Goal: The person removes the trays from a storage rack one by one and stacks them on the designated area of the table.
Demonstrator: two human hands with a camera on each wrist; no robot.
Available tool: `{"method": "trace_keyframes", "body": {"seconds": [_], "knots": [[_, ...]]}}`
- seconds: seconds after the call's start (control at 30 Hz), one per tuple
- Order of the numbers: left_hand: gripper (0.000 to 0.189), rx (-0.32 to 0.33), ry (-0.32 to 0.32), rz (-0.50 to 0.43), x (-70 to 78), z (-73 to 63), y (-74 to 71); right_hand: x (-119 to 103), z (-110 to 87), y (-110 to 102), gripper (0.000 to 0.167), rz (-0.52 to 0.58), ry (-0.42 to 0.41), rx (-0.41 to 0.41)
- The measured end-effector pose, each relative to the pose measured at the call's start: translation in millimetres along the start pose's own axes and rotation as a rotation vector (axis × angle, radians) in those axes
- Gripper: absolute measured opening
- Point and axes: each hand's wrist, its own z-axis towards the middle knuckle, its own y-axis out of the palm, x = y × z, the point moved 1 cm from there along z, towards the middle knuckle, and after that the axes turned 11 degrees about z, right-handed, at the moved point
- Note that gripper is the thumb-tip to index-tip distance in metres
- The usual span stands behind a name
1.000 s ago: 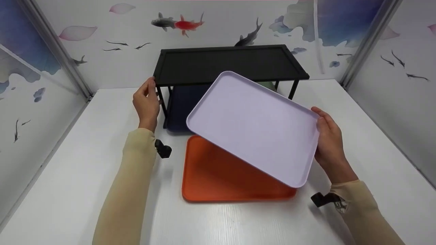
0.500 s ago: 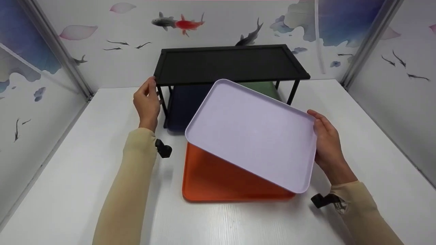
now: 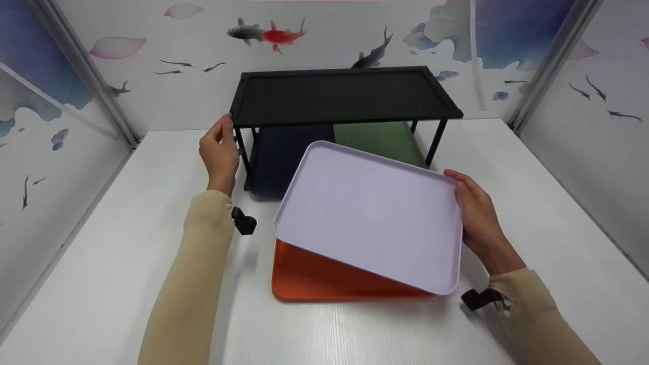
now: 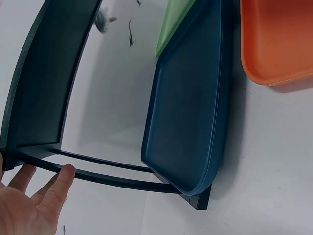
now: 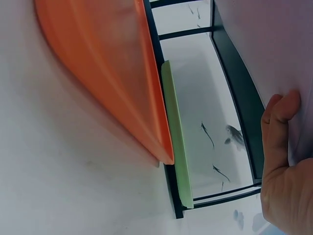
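Observation:
A pale lilac tray [image 3: 372,218] is held tilted by its right edge in my right hand [image 3: 476,218], above an orange tray [image 3: 324,276] that lies on the table and is partly covered from sight. Fingers of the right hand press the lilac tray's underside in the right wrist view. My left hand [image 3: 219,152] grips the front left corner of a black two-level rack [image 3: 345,96], its fingertips on the corner and leg. On the rack's lower level sit a dark blue tray [image 3: 276,167] at left and a green tray [image 3: 380,137] at right, the green one partly hidden behind the lilac tray.
The white table [image 3: 127,243] stretches to both sides of the rack and toward the front. White panels printed with fish and petals [image 3: 192,101] stand at the back and sides, joined by metal posts. A small black camera is strapped to each wrist.
My right hand has brought the lilac tray down and nearer, slightly leftward, and turned it closer to level with the orange tray. More of the green tray shows. The left hand stays at the rack corner.

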Motion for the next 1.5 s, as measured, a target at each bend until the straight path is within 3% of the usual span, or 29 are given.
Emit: {"method": "trace_keyframes", "body": {"seconds": [0.77,1.23,1.5], "knots": [[0.042,0.000,0.000,0.003,-1.4,-1.3,2.0,18,21.8,4,0.050,-0.196,0.032,-0.176],[0.043,-0.006,-0.018,-0.010,-0.8,1.2,1.1,22,29.7,13,0.051,-0.233,0.049,-0.267],[0.042,0.000,-0.017,-0.001,-0.3,1.1,1.7,14,30.4,13,0.050,-0.392,0.071,-0.332]]}}
